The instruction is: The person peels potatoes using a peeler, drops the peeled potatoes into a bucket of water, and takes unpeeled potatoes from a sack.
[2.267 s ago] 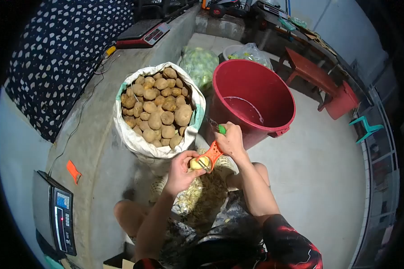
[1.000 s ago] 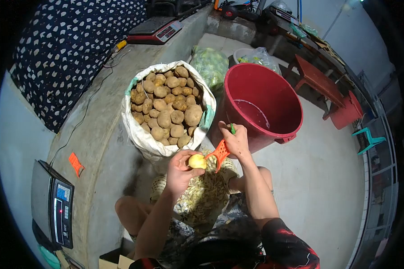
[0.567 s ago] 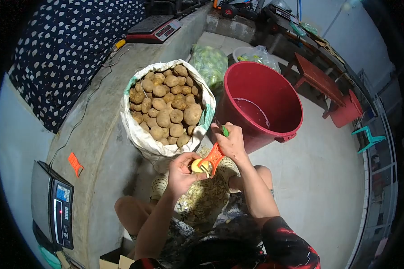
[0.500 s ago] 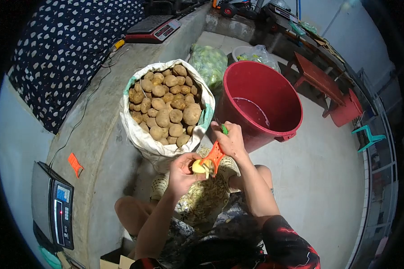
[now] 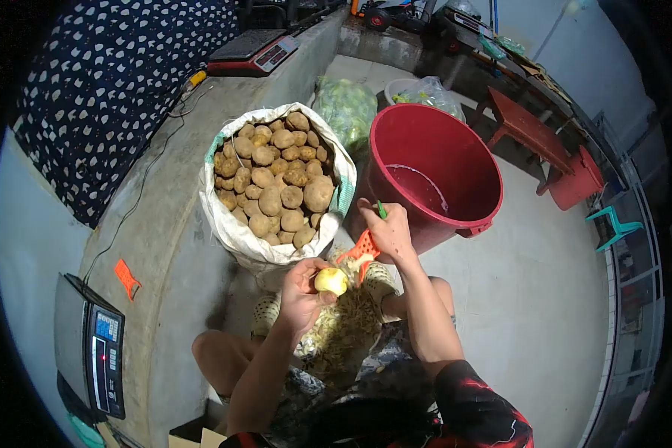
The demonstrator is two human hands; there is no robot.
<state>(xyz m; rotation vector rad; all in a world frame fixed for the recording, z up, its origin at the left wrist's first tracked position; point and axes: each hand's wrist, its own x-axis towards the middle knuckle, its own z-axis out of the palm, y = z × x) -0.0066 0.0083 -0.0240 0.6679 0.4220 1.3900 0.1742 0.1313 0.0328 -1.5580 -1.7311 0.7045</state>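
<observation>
My left hand (image 5: 304, 296) is closed around a pale yellow, peeled potato (image 5: 331, 281). Just to its right, my right hand (image 5: 389, 230) grips an orange peeler (image 5: 364, 248), with a bit of green showing at the top of the fist. A strip of peel appears to cling to the peeler, which is apart from the potato. Ahead of my left hand stands a white sack (image 5: 233, 237) filled with unpeeled potatoes (image 5: 270, 197). A large red tub (image 5: 455, 218) is close beyond my right hand. Peelings (image 5: 336, 336) cover the floor between my feet.
On the concrete ledge at left lie a second orange peeler (image 5: 126, 279) and a digital scale (image 5: 101, 351). A red scale (image 5: 254, 54) sits farther along. Behind the sack is a bag of green produce (image 5: 346, 108). A red bench (image 5: 526, 131) and a turquoise stool (image 5: 613, 228) stand at right.
My right hand has drawn the peeler slightly up and right, off the potato. My left hand has turned the potato so that more of its pale surface shows.
</observation>
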